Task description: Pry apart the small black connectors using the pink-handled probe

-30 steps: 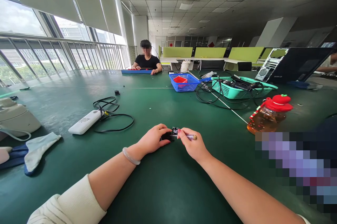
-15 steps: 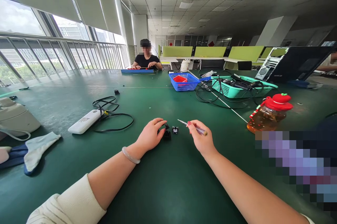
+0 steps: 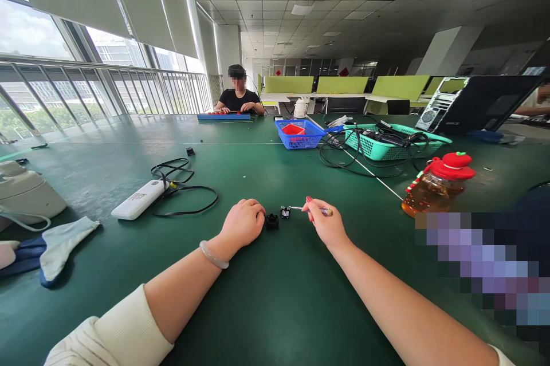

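My right hand (image 3: 329, 224) is closed round a slim screwdriver (image 3: 326, 212) with a clear amber handle. Its metal shaft points left, and the tip meets or nearly meets the right side of a small black-and-silver component (image 3: 285, 212) on the green table. Just left of that component lies a round-topped black plastic housing (image 3: 272, 221). My left hand (image 3: 244, 221) rests on the table beside the housing, fingers curled in. Whatever those fingers may hold is hidden from view.
Left on the table (image 3: 240, 309) are a white power strip (image 3: 141, 200) with black cord and a glove (image 3: 64, 248). To the right stand a blue basket (image 3: 301, 141), a green basket of cables (image 3: 378, 151) and a red-lidded jar (image 3: 440, 185). A person (image 3: 238, 97) sits across.
The screwdriver has swung down and left, its tip now at the small component. My left hand has curled and drawn off the black housing; the black piece at its fingertips is now out of sight.
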Demonstrator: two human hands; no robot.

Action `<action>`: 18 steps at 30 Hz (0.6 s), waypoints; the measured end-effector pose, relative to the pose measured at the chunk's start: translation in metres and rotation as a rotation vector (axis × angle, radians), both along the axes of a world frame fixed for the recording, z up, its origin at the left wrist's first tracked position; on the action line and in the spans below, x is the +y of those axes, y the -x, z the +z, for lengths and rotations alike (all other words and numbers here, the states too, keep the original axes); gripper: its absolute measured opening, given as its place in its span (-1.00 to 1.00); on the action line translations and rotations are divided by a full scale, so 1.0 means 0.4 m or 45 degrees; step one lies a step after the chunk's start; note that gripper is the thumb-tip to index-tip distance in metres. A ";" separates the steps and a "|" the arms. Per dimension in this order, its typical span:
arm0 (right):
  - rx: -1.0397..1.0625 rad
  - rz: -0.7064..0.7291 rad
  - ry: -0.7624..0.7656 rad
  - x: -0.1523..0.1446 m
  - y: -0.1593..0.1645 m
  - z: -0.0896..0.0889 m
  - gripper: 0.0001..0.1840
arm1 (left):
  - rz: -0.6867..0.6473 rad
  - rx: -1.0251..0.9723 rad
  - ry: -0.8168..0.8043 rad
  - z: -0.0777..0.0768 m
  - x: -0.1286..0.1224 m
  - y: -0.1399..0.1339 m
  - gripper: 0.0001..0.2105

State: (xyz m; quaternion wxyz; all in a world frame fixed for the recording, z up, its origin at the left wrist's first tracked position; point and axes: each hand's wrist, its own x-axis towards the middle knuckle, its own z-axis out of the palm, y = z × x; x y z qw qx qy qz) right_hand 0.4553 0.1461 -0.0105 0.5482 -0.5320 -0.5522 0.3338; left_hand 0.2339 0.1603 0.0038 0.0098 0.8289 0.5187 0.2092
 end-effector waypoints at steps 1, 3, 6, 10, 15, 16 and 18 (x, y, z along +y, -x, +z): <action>-0.002 -0.004 -0.003 -0.001 0.000 0.002 -0.38 | -0.016 -0.019 -0.011 0.002 -0.002 -0.001 -0.68; -0.001 -0.009 -0.004 -0.003 0.001 0.006 -0.38 | -0.112 -0.064 -0.007 0.001 -0.005 -0.002 -0.70; -0.001 0.006 0.016 -0.007 0.003 0.011 -0.39 | -0.314 -0.085 0.053 -0.009 -0.010 -0.004 -0.64; 0.005 0.016 0.033 -0.009 0.003 0.012 -0.39 | -0.369 -0.059 0.093 -0.022 -0.008 -0.004 -0.71; -0.002 0.031 0.007 -0.011 0.004 0.010 -0.39 | -0.221 -0.049 0.101 -0.022 -0.001 -0.004 -0.72; 0.000 0.041 -0.005 -0.013 0.005 0.011 -0.39 | -0.200 -0.052 0.102 -0.021 -0.002 -0.005 -0.68; 0.015 0.097 -0.024 -0.021 0.011 0.018 -0.38 | -0.197 -0.055 0.110 -0.018 -0.007 -0.006 -0.59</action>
